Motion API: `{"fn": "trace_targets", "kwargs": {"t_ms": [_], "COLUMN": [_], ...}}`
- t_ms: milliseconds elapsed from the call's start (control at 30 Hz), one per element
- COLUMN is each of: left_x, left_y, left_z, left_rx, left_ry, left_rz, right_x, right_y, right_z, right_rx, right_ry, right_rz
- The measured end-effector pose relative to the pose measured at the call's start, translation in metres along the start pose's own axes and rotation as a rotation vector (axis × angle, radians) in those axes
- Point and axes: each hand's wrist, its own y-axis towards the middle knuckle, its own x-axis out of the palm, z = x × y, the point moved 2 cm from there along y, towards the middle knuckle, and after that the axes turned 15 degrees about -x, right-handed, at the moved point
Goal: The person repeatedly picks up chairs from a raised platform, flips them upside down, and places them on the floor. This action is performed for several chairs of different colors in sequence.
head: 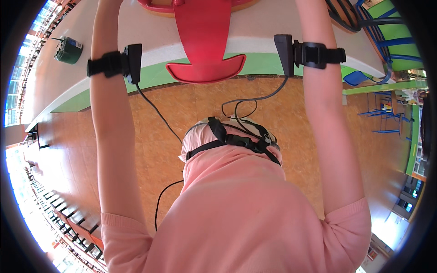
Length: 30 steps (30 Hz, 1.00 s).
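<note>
Both my hands are out of view beyond the top edge, with my left forearm (111,112) and my right forearm (321,92) reaching up over a pale countertop (153,30). Between the forearms is a red chair back (203,30), its wide curved end hanging past the counter's front edge. Part of the red-rimmed chair seat (157,7) lies on the counter at the top, cut off by the frame. Each wrist wears a black strap with a dark cabled module, one on the left (134,63) and one on the right (285,54).
A dark green container (69,50) with a label stands on the counter at left. At right are blue metal-framed chairs (385,44), one with a wooden seat (344,15). Black cables (157,111) hang from the modules. Brown tiled floor (160,136) lies below the counter.
</note>
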Motion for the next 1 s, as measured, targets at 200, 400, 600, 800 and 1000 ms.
{"fn": "trace_targets", "kwargs": {"t_ms": [200,400,600,800,1000], "left_x": [-0.005,-0.012,-0.022,-0.024,-0.023], "left_y": [-0.009,-0.007,-0.017,-0.012,-0.010], "left_z": [-0.003,-0.023,-0.071,-0.074,-0.077], "left_rx": [0.059,-0.123,-0.188,-0.187,-0.162], "left_ry": [0.007,-0.050,0.019,-0.002,0.002], "left_rz": [-0.120,-0.248,-0.242,-0.207,-0.196], "right_x": [-0.009,-0.010,-0.014,-0.019,-0.015], "right_y": [-0.012,-0.018,-0.032,-0.032,-0.031], "right_z": [-0.016,-0.022,-0.001,0.020,0.023], "right_rx": [-0.053,-0.111,-0.056,-0.037,-0.064], "right_ry": [-0.039,-0.041,-0.036,-0.073,-0.078], "right_rz": [-0.036,-0.111,-0.129,-0.076,0.023]}}
